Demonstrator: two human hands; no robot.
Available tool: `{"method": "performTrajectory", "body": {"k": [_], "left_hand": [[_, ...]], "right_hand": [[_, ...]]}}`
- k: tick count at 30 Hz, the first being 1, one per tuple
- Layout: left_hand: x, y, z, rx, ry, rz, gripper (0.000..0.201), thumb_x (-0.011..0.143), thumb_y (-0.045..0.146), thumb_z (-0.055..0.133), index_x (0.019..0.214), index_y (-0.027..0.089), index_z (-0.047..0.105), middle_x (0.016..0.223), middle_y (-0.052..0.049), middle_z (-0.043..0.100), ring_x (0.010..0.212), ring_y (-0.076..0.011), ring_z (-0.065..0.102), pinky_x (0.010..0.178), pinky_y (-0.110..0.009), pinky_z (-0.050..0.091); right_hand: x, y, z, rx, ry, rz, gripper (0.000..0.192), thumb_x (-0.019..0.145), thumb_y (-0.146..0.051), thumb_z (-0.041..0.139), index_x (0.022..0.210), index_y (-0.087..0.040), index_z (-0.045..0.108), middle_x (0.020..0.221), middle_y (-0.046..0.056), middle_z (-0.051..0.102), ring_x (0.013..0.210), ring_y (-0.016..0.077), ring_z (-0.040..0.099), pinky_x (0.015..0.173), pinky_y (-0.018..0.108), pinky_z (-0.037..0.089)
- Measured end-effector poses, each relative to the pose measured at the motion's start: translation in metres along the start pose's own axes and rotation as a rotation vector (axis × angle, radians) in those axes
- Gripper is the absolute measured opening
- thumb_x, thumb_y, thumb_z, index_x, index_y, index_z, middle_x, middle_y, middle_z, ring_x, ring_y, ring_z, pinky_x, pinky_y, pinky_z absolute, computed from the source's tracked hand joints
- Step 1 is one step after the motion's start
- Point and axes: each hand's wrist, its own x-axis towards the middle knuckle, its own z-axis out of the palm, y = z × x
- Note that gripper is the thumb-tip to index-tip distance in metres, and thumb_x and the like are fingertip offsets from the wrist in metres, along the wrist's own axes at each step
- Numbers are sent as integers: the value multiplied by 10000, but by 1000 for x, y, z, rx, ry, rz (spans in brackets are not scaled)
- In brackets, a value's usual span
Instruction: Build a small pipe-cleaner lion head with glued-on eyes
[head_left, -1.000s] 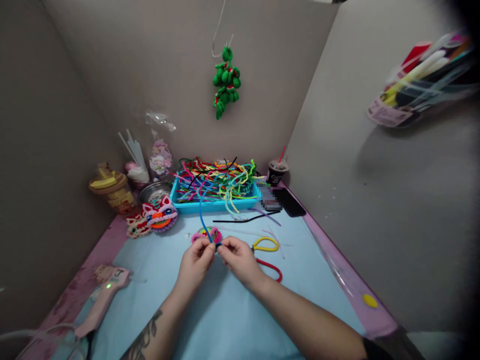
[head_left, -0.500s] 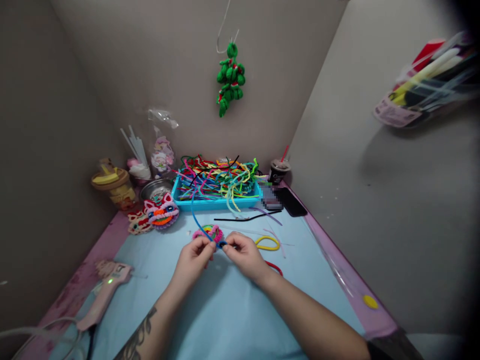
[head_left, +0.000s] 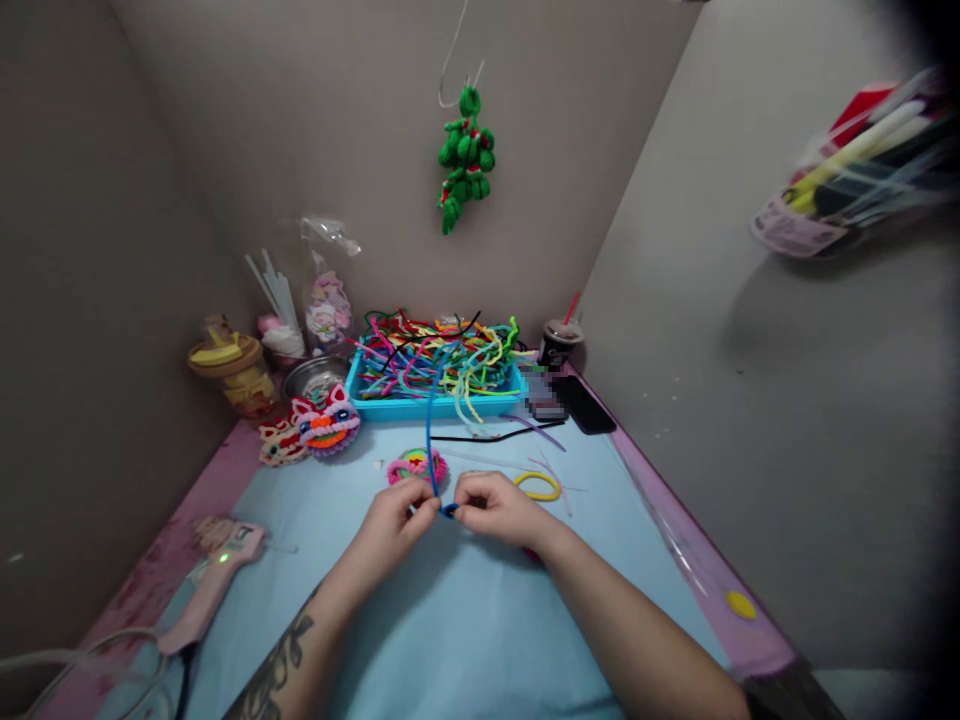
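My left hand (head_left: 395, 522) and my right hand (head_left: 495, 506) meet over the light blue table top (head_left: 450, 620), both pinching one blue pipe cleaner (head_left: 430, 430). Its coiled end sits between my fingertips and its long free end stands up toward the tray. Just behind my hands lies a small pink round piece with coloured rings (head_left: 415, 466). A yellow loop (head_left: 537, 486) lies right of my right hand.
A blue tray (head_left: 390, 408) full of coloured pipe cleaners stands at the back. Fuzzy lion faces (head_left: 324, 424), a metal bowl (head_left: 311, 376) and jars sit back left. A pink glue gun (head_left: 206, 580) lies front left. A phone (head_left: 589, 404) and a cup (head_left: 556, 344) are at the back right.
The free end of the blue pipe cleaner has swung from leaning left to standing nearly upright. Both hands have shifted slightly right and nearer to me, still pinching it.
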Motion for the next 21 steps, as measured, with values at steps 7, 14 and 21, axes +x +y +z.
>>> {"method": "performTrajectory", "body": {"k": [7, 14, 21], "left_hand": [[-2, -5, -2, 117, -284, 128, 203, 846, 257, 480, 741, 167, 629, 699, -12, 574, 647, -133, 502, 617, -226, 380], [-3, -4, 5, 113, -245, 109, 211, 848, 264, 492, 740, 162, 642, 690, -12, 596, 641, -132, 520, 610, -226, 385], [-3, -4, 13, -5, -211, 14, 223, 840, 282, 494, 741, 151, 644, 678, -19, 614, 636, -137, 525, 587, -228, 403]], "right_hand": [[-4, 11, -9, -160, -263, -35, 97, 645, -88, 538, 588, -166, 550, 593, -47, 472, 603, 105, 449, 587, 202, 361], [-4, 10, -11, -162, -275, 41, 88, 640, -106, 527, 587, -155, 577, 558, -52, 457, 564, 93, 427, 537, 189, 336], [-3, 8, -11, -128, -262, 175, 93, 622, -143, 523, 615, -144, 616, 541, -43, 480, 538, 95, 424, 498, 193, 320]]}}
